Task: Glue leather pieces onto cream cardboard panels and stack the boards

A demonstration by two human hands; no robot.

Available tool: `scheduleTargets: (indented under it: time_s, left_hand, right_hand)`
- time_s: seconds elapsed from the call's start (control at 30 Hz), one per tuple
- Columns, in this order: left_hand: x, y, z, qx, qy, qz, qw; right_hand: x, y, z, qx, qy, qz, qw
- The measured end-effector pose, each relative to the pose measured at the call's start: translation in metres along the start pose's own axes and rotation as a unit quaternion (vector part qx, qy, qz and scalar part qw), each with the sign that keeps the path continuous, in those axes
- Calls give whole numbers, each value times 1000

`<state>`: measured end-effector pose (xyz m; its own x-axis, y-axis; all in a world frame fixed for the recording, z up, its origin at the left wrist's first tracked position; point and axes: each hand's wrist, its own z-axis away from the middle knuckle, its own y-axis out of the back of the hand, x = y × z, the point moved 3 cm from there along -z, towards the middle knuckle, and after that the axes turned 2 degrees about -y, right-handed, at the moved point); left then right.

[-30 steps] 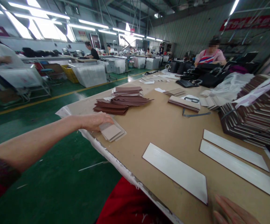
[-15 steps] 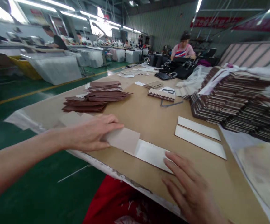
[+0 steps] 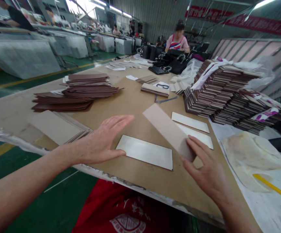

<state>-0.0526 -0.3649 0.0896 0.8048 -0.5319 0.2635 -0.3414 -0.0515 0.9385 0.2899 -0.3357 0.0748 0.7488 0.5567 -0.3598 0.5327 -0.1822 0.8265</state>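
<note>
Quick update from us: the beige strip [image 3: 167,129] has swapped hands. Half a second ago our left hand [image 3: 101,142] had it low by the near edge of the table [image 3: 133,105]. Now our right hand [image 3: 203,168] pinches its near end between thumb and fingers, and it hangs tilted in the air with the far end pointing away from us. The left hand has let go and is spread flat, palm down, fingertips just beside the left end of the near white strip [image 3: 146,152]. We can't tell if it touches the board. So the piece is clear of the beige stack [image 3: 57,127] and one hand is free.

Around it, two more white strips [image 3: 190,121] lie just behind, and the held piece partly hides them. Brown stacks [image 3: 77,92] sit well off to the left. A big layered pile [image 3: 223,94] crowds the right side, and a cream sheet [image 3: 249,152] with a yellow stick [image 3: 274,187] lies near our right wrist. A co-worker [image 3: 178,40] sits at the far end. Nothing lies between the held strip and the near white one.
</note>
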Motion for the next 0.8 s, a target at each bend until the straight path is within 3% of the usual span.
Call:
scheduleTargets:
  time_s: [0.1,0.23,0.5,0.67,0.8]
  left_hand:
    - [-21,-28,14,-68,40,21,997]
    - [-31,-56,21,-74,36,39,996]
    - [-32,-55,30,-51,24,119,991]
    - [-38,-57,41,-23,78,124,989]
    - [-43,-61,44,-11,81,123,989]
  right_hand:
    - [37,10,11,-30,-113,-73,991]
    - [37,5,19,-111,-78,-100,986]
    - [10,-23,8,-203,70,-68,974]
    - [10,-38,-1,-225,104,-45,968]
    - [10,-43,-5,-230,113,-38,966]
